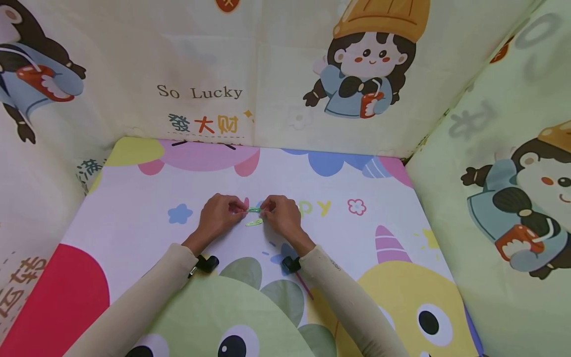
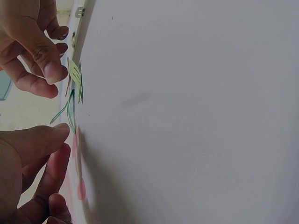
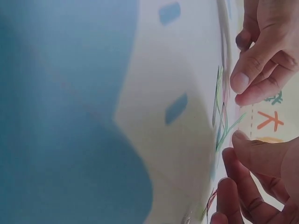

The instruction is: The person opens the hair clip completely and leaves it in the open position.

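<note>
Between the fingertips of both hands, a green hair clip (image 1: 254,209) lies on the printed table cover; the wrist views show its two thin arms spread in a V. The left hand (image 1: 223,210) has its thumb and index fingertip right at one end of the clip. From the other side, the right hand (image 1: 282,213) reaches in with bent, loose fingers close to the clip's joined end. Neither hand shows the clip gripped between thumb and finger. A second, light green hair clip (image 1: 254,222) lies just nearer to the person, also seen as a flat clip (image 2: 74,74) in the left wrist view.
The table cover (image 1: 134,213) bears printed cartoon animals, stars and letters. Printed cloth walls (image 1: 276,99) rise behind and at both sides of the table. A small black camera (image 1: 207,264) sits on the left wrist, another camera (image 1: 292,265) on the right.
</note>
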`<control>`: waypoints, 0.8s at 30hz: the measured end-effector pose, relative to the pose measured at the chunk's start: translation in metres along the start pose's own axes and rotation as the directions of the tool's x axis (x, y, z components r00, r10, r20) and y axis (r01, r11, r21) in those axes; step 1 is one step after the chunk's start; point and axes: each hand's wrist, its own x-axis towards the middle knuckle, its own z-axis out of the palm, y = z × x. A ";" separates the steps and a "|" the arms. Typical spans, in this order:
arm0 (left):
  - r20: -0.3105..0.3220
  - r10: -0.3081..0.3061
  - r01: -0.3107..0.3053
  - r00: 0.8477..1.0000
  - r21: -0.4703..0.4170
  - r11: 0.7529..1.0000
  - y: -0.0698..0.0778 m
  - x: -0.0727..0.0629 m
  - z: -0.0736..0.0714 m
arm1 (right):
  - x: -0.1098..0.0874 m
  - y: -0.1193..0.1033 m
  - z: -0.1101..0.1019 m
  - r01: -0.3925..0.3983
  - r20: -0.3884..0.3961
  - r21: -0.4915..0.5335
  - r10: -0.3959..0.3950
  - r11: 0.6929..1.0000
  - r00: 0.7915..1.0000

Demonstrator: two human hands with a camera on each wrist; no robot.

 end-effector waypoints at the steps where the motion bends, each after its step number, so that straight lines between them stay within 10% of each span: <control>1: 0.002 -0.003 0.003 1.000 -0.006 1.000 0.000 -0.001 -0.001 | -0.001 0.000 0.000 -0.001 0.005 0.001 0.001 1.000 1.000; 24: 0.076 0.028 -0.027 0.997 -0.008 1.000 0.008 -0.020 0.008 | -0.011 0.000 0.003 -0.017 0.103 -0.031 0.020 0.999 0.995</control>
